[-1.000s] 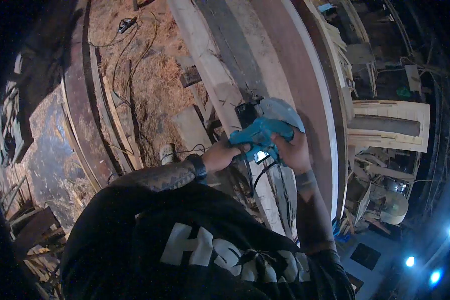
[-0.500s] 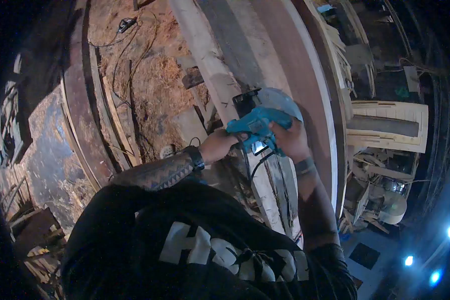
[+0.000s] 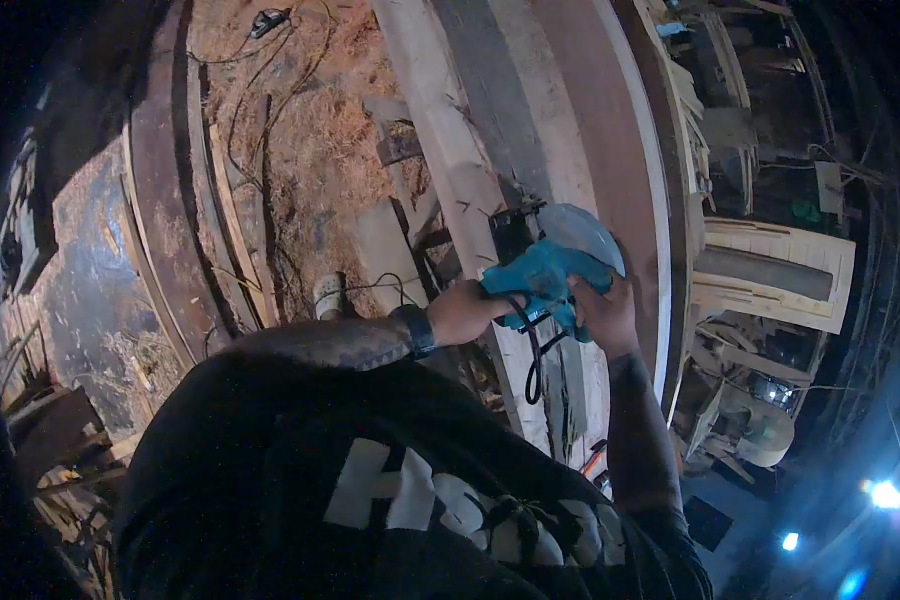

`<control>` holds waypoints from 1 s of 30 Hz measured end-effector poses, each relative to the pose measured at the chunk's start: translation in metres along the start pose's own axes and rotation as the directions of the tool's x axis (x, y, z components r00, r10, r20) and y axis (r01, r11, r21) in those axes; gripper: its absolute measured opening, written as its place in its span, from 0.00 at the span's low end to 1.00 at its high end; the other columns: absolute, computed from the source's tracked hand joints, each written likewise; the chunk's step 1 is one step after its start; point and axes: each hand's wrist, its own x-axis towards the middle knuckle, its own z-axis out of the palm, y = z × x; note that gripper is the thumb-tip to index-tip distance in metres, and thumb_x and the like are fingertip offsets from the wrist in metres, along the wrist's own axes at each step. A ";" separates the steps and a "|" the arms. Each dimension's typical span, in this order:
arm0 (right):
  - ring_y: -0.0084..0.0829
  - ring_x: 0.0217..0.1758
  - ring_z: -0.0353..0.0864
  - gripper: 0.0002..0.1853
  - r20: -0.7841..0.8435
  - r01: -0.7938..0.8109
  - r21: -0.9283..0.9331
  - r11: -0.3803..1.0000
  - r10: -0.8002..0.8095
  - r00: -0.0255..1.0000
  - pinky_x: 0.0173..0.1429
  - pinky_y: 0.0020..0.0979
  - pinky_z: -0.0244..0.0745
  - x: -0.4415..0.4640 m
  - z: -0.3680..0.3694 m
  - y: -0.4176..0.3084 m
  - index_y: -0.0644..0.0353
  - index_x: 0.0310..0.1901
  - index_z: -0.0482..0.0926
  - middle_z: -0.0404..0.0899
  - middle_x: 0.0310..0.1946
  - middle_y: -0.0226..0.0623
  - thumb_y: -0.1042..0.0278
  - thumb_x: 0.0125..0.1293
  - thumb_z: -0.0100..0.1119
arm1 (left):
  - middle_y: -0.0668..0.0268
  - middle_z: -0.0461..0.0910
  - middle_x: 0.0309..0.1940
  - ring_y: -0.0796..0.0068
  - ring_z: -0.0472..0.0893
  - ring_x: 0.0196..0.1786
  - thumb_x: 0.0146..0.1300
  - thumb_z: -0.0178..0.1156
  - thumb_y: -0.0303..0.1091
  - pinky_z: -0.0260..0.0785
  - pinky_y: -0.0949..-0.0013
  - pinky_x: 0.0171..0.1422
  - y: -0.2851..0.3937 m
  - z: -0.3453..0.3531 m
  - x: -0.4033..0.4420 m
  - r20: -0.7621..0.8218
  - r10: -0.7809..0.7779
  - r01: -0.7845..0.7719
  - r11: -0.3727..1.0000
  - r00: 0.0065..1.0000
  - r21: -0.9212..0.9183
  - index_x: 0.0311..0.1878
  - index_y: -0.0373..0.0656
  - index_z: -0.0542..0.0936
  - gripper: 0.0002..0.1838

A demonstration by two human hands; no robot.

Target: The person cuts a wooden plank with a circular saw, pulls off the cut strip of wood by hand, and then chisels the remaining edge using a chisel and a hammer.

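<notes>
A teal circular saw (image 3: 545,272) with a pale round guard and a black cord rests over the long planks (image 3: 490,120) in front of my body. My left hand (image 3: 467,312) is closed around the side of the saw nearest it. On the other side, my right hand (image 3: 607,315) wraps around the teal housing. The saw's underside and its contact with the wood are hidden from above. An orange-handled tool (image 3: 594,458) lies by the planks near my right forearm.
Sawdust and cables cover the floor at left, beside a long dark beam (image 3: 165,180). Pale boards (image 3: 775,270) and piled offcuts stand to the right. A shoe (image 3: 330,297) shows below my left arm.
In view, the saw and both hands have shifted right and slightly down, while the planks shift right too. The cord now hangs in a loop below the saw. The orange-handled tool has become clearer.
</notes>
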 end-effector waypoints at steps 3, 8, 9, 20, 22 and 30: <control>0.28 0.36 0.84 0.19 0.066 -0.067 0.121 0.990 0.059 0.996 0.44 0.33 0.81 -0.007 -0.006 -0.010 0.68 0.56 0.82 0.86 0.35 0.37 0.66 0.69 0.70 | 0.47 0.85 0.33 0.47 0.86 0.42 0.73 0.58 0.61 0.74 0.52 0.48 0.001 0.002 -0.002 0.030 0.017 -0.020 0.997 0.999 0.074 0.50 0.47 0.88 0.26; 0.19 0.26 0.78 0.17 0.082 -0.086 0.135 0.987 0.076 0.994 0.31 0.27 0.73 -0.010 -0.004 -0.004 0.66 0.56 0.83 0.85 0.32 0.31 0.68 0.69 0.68 | 0.48 0.83 0.31 0.46 0.85 0.39 0.74 0.57 0.63 0.73 0.52 0.46 0.001 0.010 -0.007 -0.013 0.040 -0.039 0.999 0.999 0.019 0.50 0.48 0.88 0.27; 0.19 0.26 0.77 0.17 0.061 -0.055 0.076 0.996 0.051 0.997 0.31 0.27 0.73 -0.014 -0.007 0.008 0.66 0.57 0.83 0.85 0.32 0.30 0.68 0.69 0.68 | 0.48 0.84 0.30 0.46 0.85 0.39 0.74 0.57 0.63 0.73 0.52 0.46 -0.002 0.015 -0.008 -0.005 0.021 -0.021 1.000 1.000 0.020 0.50 0.47 0.88 0.27; 0.18 0.18 0.73 0.09 -0.050 0.163 -0.012 0.987 -0.163 0.985 0.23 0.28 0.66 -0.049 -0.005 0.047 0.66 0.44 0.85 0.78 0.22 0.28 0.69 0.71 0.65 | 0.50 0.87 0.50 0.55 0.85 0.55 0.72 0.59 0.64 0.71 0.57 0.65 0.000 0.051 -0.035 0.024 -0.152 0.153 0.988 0.988 -0.019 0.59 0.40 0.83 0.33; 0.24 0.24 0.75 0.10 -0.042 0.156 -0.032 0.987 -0.157 0.987 0.29 0.30 0.68 -0.047 -0.002 0.050 0.66 0.46 0.84 0.80 0.27 0.32 0.67 0.70 0.65 | 0.51 0.86 0.56 0.56 0.83 0.60 0.74 0.59 0.61 0.70 0.59 0.71 0.012 0.047 -0.041 0.016 -0.194 0.194 0.980 0.981 -0.038 0.62 0.38 0.82 0.33; 0.52 0.55 0.87 0.22 -0.018 0.167 0.001 0.986 -0.167 0.986 0.61 0.45 0.80 -0.025 0.007 0.032 0.66 0.56 0.82 0.87 0.51 0.54 0.61 0.67 0.70 | 0.50 0.86 0.54 0.54 0.83 0.60 0.75 0.60 0.56 0.71 0.58 0.67 -0.015 0.034 -0.027 -0.104 -0.099 0.087 0.990 0.990 -0.113 0.61 0.40 0.83 0.28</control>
